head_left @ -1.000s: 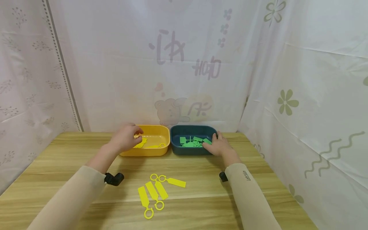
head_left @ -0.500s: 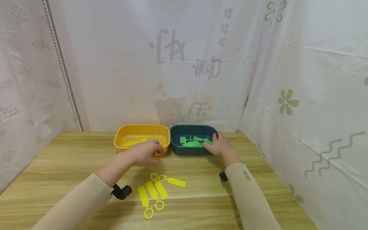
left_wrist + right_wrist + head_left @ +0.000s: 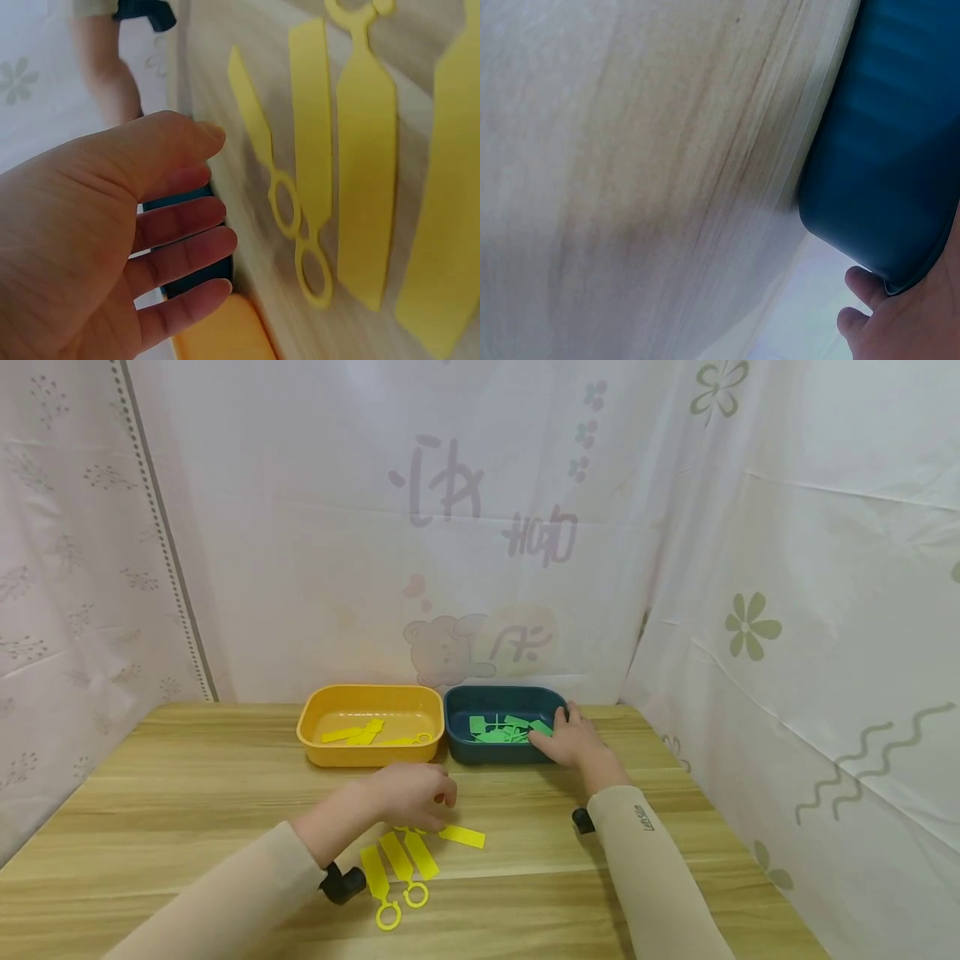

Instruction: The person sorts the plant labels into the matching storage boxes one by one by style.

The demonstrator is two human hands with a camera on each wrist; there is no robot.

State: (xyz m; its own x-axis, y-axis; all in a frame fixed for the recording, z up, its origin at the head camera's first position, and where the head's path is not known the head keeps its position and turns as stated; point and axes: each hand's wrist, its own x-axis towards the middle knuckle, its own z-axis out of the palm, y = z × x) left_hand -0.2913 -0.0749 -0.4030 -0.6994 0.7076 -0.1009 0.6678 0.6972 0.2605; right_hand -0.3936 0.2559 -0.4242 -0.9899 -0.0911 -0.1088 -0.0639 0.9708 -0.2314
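Several flat yellow ring-ended tags [image 3: 396, 857] lie on the wooden table. My left hand [image 3: 414, 793] hovers over their far ends, covering some of the rings in the head view. In the left wrist view its fingers [image 3: 184, 244] are loosely bent, with nothing held, apart from the tags. My right hand [image 3: 572, 742] holds the right end of a dark teal bin [image 3: 480, 755] by its rim, thumb over the bin's inside. In the right wrist view, fingertips [image 3: 864, 286] show outside the bin's corner. Green tags [image 3: 502, 732] lie in that bin.
To the left of the teal bin, touching or almost touching it, stands a yellow bin [image 3: 375, 757] with several yellow tags [image 3: 358, 733] inside. Both stand near the table's [image 3: 525, 877] far edge, before a printed white curtain [image 3: 315, 568].
My left hand has moved out of the yellow bin, right and towards me, to above the loose tags. The right hand has stayed at the teal bin.
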